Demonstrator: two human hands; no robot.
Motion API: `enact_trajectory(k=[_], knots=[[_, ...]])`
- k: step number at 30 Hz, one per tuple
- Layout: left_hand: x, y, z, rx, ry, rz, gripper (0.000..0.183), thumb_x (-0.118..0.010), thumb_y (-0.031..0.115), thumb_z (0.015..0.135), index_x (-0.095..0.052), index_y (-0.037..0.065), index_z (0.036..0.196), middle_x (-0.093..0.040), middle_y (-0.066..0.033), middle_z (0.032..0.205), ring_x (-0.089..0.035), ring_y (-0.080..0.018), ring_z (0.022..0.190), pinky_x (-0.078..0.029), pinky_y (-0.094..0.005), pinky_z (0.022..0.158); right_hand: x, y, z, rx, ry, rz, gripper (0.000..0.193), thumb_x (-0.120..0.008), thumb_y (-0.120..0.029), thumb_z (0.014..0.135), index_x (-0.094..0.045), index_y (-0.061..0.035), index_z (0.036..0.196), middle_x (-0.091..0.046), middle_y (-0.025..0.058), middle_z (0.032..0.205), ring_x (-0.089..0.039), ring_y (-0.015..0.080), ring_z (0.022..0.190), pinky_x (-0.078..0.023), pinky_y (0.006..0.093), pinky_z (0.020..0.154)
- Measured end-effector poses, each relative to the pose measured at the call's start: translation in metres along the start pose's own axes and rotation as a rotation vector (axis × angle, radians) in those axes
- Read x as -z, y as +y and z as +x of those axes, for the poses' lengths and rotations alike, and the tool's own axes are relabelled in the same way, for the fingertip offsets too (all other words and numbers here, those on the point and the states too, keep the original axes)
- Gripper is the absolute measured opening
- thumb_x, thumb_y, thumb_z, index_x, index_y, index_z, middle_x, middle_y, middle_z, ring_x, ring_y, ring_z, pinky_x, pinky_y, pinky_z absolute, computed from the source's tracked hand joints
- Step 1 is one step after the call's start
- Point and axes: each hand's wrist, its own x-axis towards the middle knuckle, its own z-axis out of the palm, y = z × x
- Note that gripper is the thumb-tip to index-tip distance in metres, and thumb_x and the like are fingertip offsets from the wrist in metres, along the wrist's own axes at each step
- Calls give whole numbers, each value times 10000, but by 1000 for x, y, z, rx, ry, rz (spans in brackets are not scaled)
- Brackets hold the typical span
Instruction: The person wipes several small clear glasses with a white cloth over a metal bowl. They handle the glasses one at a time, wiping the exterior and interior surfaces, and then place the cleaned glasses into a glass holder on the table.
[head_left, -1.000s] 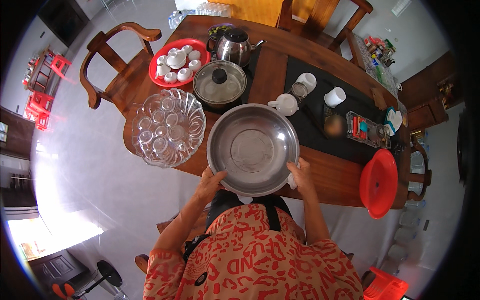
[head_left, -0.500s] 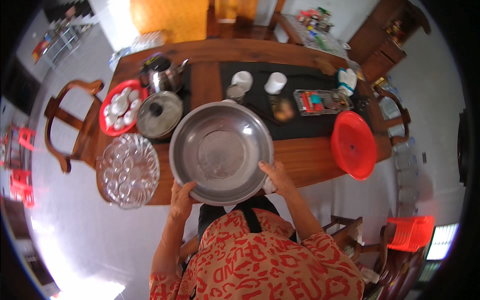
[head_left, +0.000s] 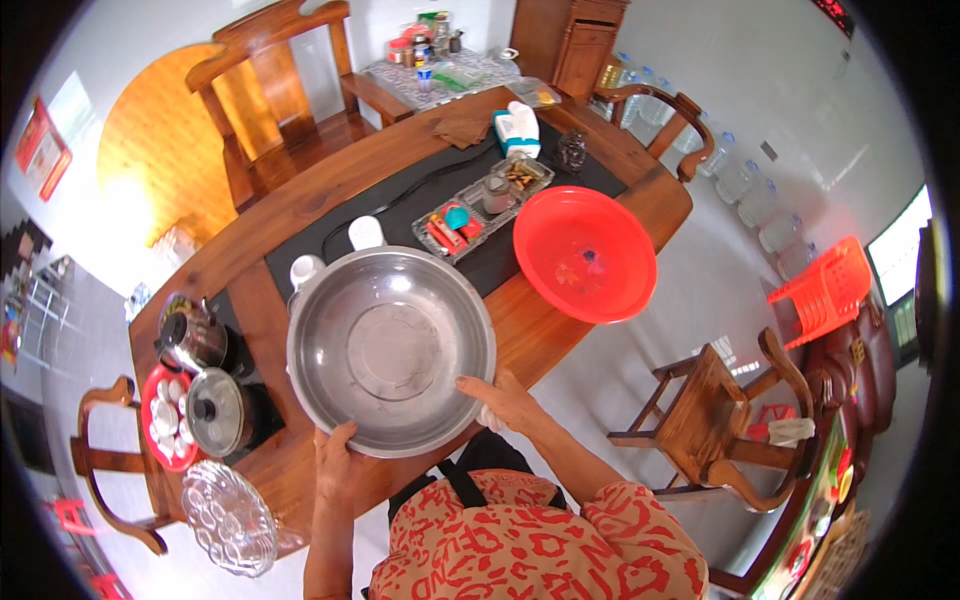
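Note:
A wide stainless steel basin (head_left: 325, 320) is held between my two hands over the table's near edge. My left hand (head_left: 333, 465) grips its near left rim, thumb on top. On the right side of the rim, my right hand (head_left: 500, 400) is closed with its thumb inside. A bit of white cloth (head_left: 490, 418) shows under the right hand. Some liquid or wet residue seems to lie on the basin's bottom. To its right stands a red plastic basin (head_left: 540, 250) with small dark specks in it.
On the wooden table (head_left: 530, 345) are a glass tray (head_left: 268, 520) with several glasses, a red bowl (head_left: 153, 385) of white cups, a lidded pot (head_left: 215, 410), a kettle (head_left: 195, 340), white cups (head_left: 366, 233) and a small tray (head_left: 470, 240). A wooden chair (head_left: 700, 420) stands right.
The view has turned to the right, so the table appears rotated. The steel basin, still in both hands, is now closer to the red basin. Both hands keep their hold.

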Motion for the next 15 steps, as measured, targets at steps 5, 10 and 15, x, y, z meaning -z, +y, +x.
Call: enact_trajectory(k=[5,10,15], knots=[[-47,-14,37,108,-112,28,522,-452,-23,828,-327,44,1331,-507,-154,1209,-578,-281,1061,-558,-431,829,43,6,-10,88,186,132,410,-674,-213,831,-575,46,1133,-640,103,995,-594,151,864,-491,297,694],[-113,-18,55,166,-256,13,458,-522,43,890,-355,63,1317,-499,-130,1250,-558,-257,1107,-545,-428,848,86,-36,-37,17,399,-49,323,-590,-173,858,-598,39,1101,-645,83,998,-572,149,891,-467,322,787],[-171,-25,76,193,-531,75,437,-557,153,925,-387,79,1321,-531,-77,1212,-576,-189,1040,-537,-352,802,174,-13,-57,119,577,-219,345,-574,-218,851,-613,49,1066,-582,174,1010,-564,236,922,-456,361,825]])
